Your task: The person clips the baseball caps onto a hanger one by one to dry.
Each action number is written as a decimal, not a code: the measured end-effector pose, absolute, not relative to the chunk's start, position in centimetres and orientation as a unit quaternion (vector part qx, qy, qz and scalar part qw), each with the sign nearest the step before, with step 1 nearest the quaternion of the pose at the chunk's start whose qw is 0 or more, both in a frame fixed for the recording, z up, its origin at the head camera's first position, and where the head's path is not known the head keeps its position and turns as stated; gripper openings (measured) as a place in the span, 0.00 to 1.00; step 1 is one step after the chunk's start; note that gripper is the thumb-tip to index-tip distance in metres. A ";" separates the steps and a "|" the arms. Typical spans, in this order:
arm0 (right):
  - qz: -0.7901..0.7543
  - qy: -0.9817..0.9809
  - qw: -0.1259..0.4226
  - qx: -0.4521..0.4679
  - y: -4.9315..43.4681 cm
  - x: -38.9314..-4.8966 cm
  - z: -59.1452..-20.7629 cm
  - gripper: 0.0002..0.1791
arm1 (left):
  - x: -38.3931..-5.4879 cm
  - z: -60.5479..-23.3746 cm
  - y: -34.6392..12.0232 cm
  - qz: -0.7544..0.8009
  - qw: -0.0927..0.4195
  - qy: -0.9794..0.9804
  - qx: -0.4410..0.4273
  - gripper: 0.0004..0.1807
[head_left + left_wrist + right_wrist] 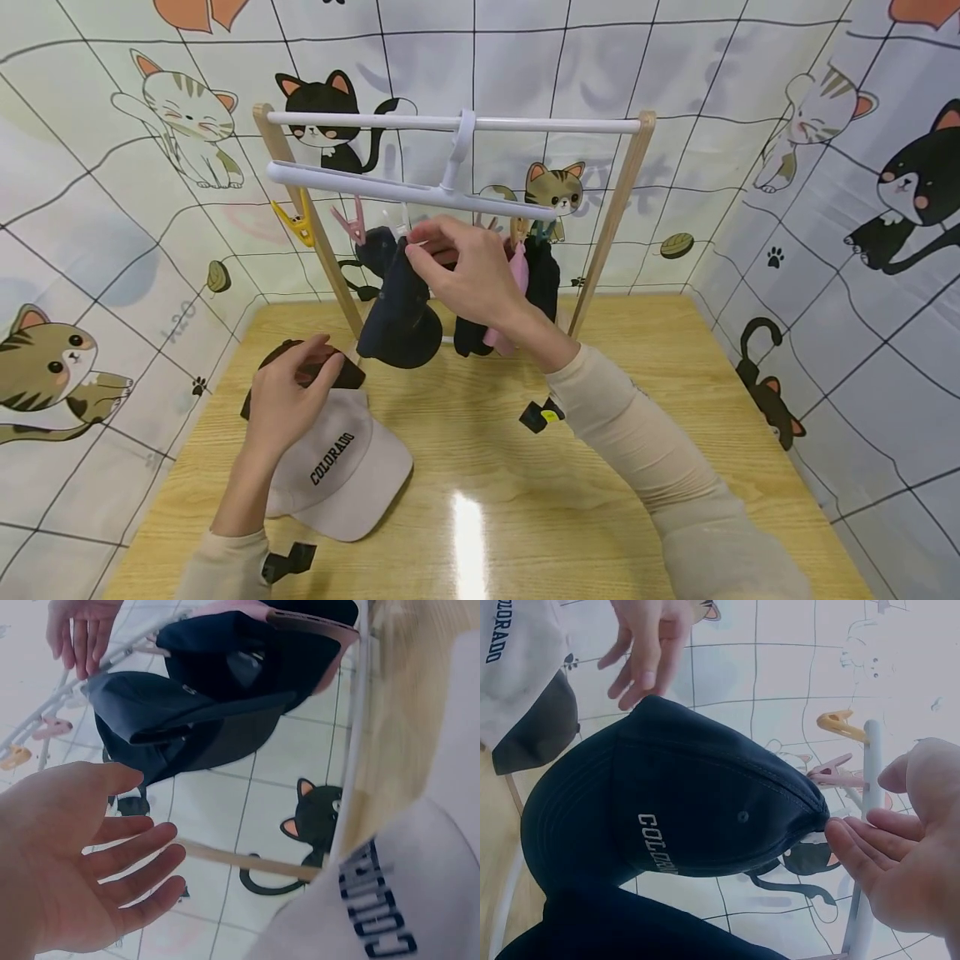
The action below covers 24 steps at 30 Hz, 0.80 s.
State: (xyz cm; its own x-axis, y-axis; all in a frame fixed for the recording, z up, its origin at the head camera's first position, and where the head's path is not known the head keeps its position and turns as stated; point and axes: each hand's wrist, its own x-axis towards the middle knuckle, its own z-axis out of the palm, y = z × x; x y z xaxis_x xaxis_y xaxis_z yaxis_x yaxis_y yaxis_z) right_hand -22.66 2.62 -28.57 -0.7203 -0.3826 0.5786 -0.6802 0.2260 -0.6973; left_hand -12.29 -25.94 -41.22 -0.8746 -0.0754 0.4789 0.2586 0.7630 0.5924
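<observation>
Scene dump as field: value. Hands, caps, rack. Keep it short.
left grip: holds nothing, fingers apart
right grip: fingertips at upper end of navy cap; pinching or only touching, unclear
navy cap: below hanger, brim lowest, pale lettering
hanger: white, hooked on white rod, tilted
yellow clip: on hanger, holds nothing
pink item: below hanger, among dark ones
pale cap: on table, reads COLORADO
dark cap: on table, beside pale cap, partly hidden by left grip
</observation>
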 end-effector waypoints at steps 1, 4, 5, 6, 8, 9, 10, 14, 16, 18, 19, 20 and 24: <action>0.517 -0.770 0.144 0.345 2.6 -22.7 -28.6 0.14 | -12.2 -41.4 -26.3 -0.339 0.237 -0.909 -0.049 0.22; 0.518 -0.770 0.140 0.344 2.5 -22.8 -28.6 0.14 | -12.0 -41.8 -27.2 -0.331 0.215 -0.918 -0.041 0.23; 0.518 -0.771 0.139 0.344 2.5 -22.8 -28.6 0.14 | -11.9 -41.9 -27.5 -0.326 0.209 -0.921 -0.038 0.24; 0.518 -0.771 0.138 0.344 2.4 -22.8 -28.6 0.15 | -11.7 -42.1 -27.8 -0.321 0.203 -0.925 -0.034 0.24; 0.519 -0.771 0.135 0.343 2.4 -22.8 -28.6 0.15 | -11.4 -42.3 -28.4 -0.311 0.189 -0.931 -0.026 0.25; 0.519 -0.772 0.134 0.342 2.3 -22.9 -28.6 0.15 | -11.2 -42.4 -28.7 -0.307 0.182 -0.934 -0.021 0.26; 0.519 -0.772 0.133 0.342 2.3 -22.9 -28.6 0.16 | -11.1 -42.4 -29.0 -0.304 0.174 -0.936 -0.018 0.26; 0.520 -0.774 0.127 0.338 2.1 -23.0 -28.6 0.17 | -10.5 -42.7 -30.2 -0.298 0.146 -0.943 -0.008 0.30; 0.520 -0.775 0.123 0.337 2.0 -23.1 -28.6 0.18 | -10.2 -42.9 -30.7 -0.294 0.134 -0.946 -0.006 0.31; 0.520 -0.776 0.119 0.336 1.9 -23.1 -28.5 0.19 | -9.9 -43.1 -31.2 -0.291 0.122 -0.949 -0.002 0.32; 0.520 -0.776 0.118 0.336 1.8 -23.1 -28.5 0.20 | -9.7 -43.2 -31.4 -0.291 0.113 -0.950 0.003 0.33; 0.519 -0.777 0.118 0.337 1.7 -23.1 -28.5 0.21 | -9.5 -43.2 -31.6 -0.289 0.105 -0.951 0.008 0.34; 0.521 -0.772 0.120 0.344 1.3 -23.1 -28.3 0.23 | -8.9 -43.6 -32.5 -0.285 0.064 -0.955 0.040 0.38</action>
State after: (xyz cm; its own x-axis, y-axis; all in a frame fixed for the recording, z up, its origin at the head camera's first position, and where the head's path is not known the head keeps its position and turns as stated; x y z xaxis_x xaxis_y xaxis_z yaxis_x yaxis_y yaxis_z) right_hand -23.08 1.29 -28.34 -0.7351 -0.4060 0.5430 -0.6553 0.2201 -0.7226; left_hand -8.94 -32.46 -43.57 -0.9884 -0.1141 0.1000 -0.0405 0.8339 0.5505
